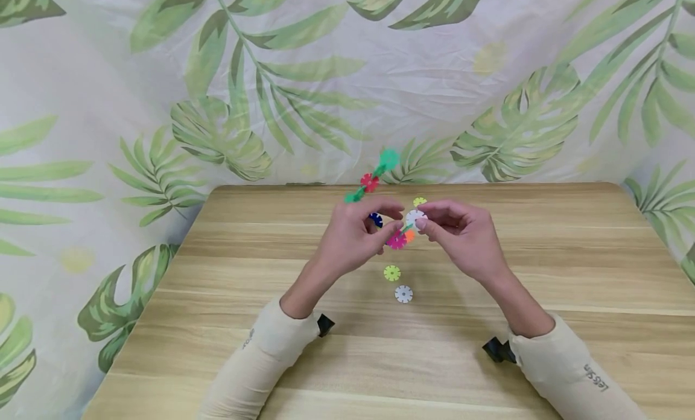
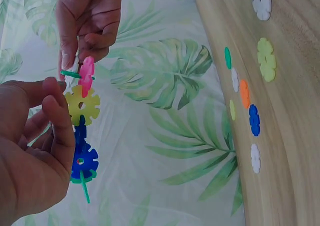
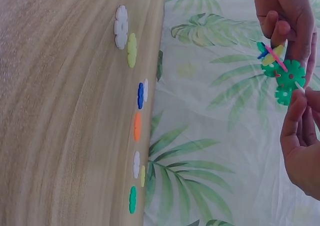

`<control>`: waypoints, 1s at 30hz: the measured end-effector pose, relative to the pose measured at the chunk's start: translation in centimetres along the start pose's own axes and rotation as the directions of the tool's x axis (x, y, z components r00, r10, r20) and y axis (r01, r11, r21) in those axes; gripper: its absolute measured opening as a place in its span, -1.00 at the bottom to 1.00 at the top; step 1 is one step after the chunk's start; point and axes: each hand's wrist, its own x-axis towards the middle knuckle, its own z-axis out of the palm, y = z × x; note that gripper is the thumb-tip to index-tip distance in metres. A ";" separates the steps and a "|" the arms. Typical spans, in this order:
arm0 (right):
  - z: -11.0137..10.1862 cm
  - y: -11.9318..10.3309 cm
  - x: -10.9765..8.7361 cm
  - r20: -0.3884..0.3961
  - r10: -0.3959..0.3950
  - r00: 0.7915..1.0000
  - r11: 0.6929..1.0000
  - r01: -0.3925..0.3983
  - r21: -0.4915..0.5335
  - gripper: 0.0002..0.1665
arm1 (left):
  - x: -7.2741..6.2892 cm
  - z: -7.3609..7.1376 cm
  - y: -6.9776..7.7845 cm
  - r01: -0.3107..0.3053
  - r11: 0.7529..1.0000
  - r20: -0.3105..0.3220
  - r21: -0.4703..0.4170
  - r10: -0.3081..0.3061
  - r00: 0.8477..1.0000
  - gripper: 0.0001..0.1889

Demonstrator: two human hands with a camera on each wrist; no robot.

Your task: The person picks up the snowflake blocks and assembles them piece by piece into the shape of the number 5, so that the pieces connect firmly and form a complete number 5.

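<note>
My left hand (image 1: pixel 350 236) holds a chain of slotted plastic discs pushed edge into edge. Beyond its knuckles, the chain runs up to a red disc (image 1: pixel 370 182) and a green disc (image 1: pixel 388 159) at the far end. Near the left fingertips is a pink disc (image 1: pixel 397 240); the left wrist view also shows a yellow disc (image 2: pixel 82 105) and a blue disc (image 2: pixel 84 161) in the chain. Between thumb and fingers, my right hand (image 1: pixel 467 236) pinches a white disc (image 1: pixel 415 219). Its edge meets a green disc (image 3: pixel 290 75) of the chain in the right wrist view.
Loose discs lie on the wooden table (image 1: pixel 260 347): a yellow disc (image 1: pixel 392 273) and a white disc (image 1: pixel 403 294) nearest me. Farther back are an orange disc (image 3: pixel 137 127), a blue disc (image 3: pixel 140 95) and several others. A leaf-patterned cloth (image 1: pixel 304 106) hangs behind the table.
</note>
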 end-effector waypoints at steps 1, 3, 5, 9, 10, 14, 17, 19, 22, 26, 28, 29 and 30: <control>0.0 0.0 0.0 0.002 -0.002 1.000 1.000 0.002 0.001 -0.76 | 0.0 0.1 0.0 0.003 1.000 0.000 0.001 -0.003 1.000 -0.78; 0.0 -0.1 0.0 0.005 -0.008 1.000 1.000 0.008 0.003 -0.76 | 0.0 0.2 0.0 0.008 1.000 -0.004 -0.011 -0.008 1.000 -0.78; 0.0 -0.1 0.0 0.012 -0.010 1.000 1.000 0.010 0.001 -0.76 | 0.0 0.4 0.0 0.012 0.999 -0.006 -0.036 -0.012 1.000 -0.78; 0.0 0.0 0.0 0.028 -0.017 0.999 1.000 0.017 0.015 -0.76 | 0.0 0.7 -0.2 0.029 0.996 -0.009 -0.088 -0.030 1.000 -0.82; 0.0 0.0 0.0 0.031 -0.019 0.999 1.000 0.018 0.019 -0.75 | 0.0 0.7 -0.2 0.036 0.995 -0.007 -0.098 -0.037 0.999 -0.83; 0.1 0.0 0.0 0.032 -0.012 0.999 1.000 0.011 0.019 -0.74 | 0.0 0.8 -0.3 0.086 0.989 0.011 -0.123 -0.085 0.996 -0.87; 0.1 0.0 0.1 0.036 0.006 0.999 1.000 -0.006 0.000 -0.74 | 0.0 0.7 -0.3 0.123 0.982 0.025 -0.141 -0.121 0.992 -0.89; 0.2 0.0 0.1 0.043 0.020 0.999 1.000 -0.020 -0.014 -0.73 | 0.0 0.5 -0.3 0.134 0.980 0.027 -0.150 -0.132 0.991 -0.89; 0.0 0.0 0.1 0.056 0.042 0.998 0.999 -0.040 -0.028 -0.71 | 0.1 0.2 -0.5 0.132 0.981 0.015 -0.145 -0.131 0.991 -0.90; -0.4 0.5 0.2 0.084 0.068 0.994 0.997 -0.065 -0.040 -0.71 | 0.2 -0.2 -0.7 0.127 0.982 -0.003 -0.139 -0.128 0.992 -0.90; -0.7 0.8 0.4 0.102 0.090 0.991 0.995 -0.085 -0.058 -0.71 | 0.2 -0.5 -0.8 0.126 0.982 -0.011 -0.141 -0.129 0.992 -0.90; -0.9 1.1 0.6 0.112 0.107 0.988 0.992 -0.099 -0.075 -0.71 | 0.2 -0.6 -0.8 0.125 0.982 -0.016 -0.141 -0.128 0.992 -0.89; -1.0 1.4 0.8 0.124 0.123 0.985 0.989 -0.112 -0.095 -0.71 | 0.3 -0.8 -0.9 0.123 0.983 -0.022 -0.137 -0.127 0.992 -0.89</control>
